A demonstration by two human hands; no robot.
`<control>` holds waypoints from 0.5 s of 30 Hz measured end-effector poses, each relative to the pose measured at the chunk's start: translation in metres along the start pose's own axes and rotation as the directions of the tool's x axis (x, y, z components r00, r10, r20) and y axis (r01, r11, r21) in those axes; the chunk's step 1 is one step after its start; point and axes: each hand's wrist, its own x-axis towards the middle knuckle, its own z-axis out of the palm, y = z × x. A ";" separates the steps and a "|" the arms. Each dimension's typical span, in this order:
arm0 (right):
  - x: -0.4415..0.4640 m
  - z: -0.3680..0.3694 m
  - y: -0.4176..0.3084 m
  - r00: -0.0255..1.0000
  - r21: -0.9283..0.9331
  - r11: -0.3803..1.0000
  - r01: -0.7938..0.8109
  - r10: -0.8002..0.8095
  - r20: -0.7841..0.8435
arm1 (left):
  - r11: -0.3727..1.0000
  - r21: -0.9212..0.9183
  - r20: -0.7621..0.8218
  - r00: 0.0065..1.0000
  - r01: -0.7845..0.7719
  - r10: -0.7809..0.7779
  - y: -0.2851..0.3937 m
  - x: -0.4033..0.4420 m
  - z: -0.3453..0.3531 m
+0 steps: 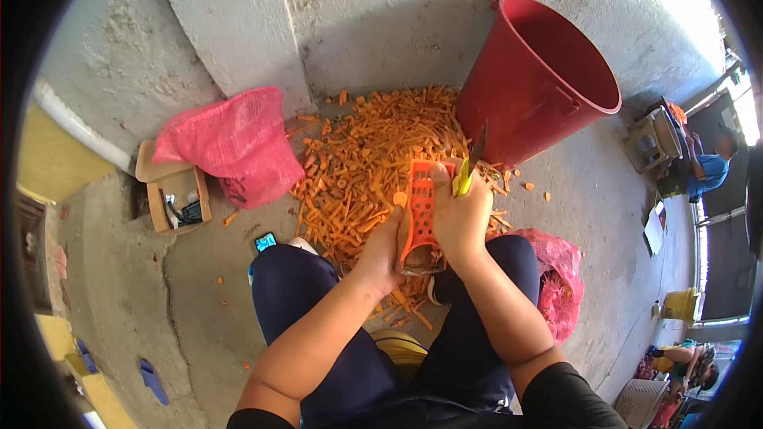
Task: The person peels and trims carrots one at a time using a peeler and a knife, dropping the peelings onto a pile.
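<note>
My left hand (381, 250) is closed around the lower left side of an orange plastic tool with holes (421, 218), beside a round carrot slice (400, 199). My right hand (463, 210) grips the tool's right side and also holds a knife with a yellow handle (462, 178), its dark blade pointing up. Both hands are between my knees, over a large heap of cut carrot pieces (358, 151) on the floor.
A tall red bucket (509, 71) leans behind the heap. Pink sacks (238, 139) lie left and right (560, 270). Also there: a cardboard box (191, 218), a phone (265, 241), blue sandals (153, 382), a yellow bucket (681, 303). Two other people sit at the far right.
</note>
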 end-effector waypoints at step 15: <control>0.041 0.000 0.023 0.995 0.249 0.964 -0.096 0.099 0.000 | 1.000 0.023 0.039 0.999 0.000 -0.001 0.015 0.015 -0.027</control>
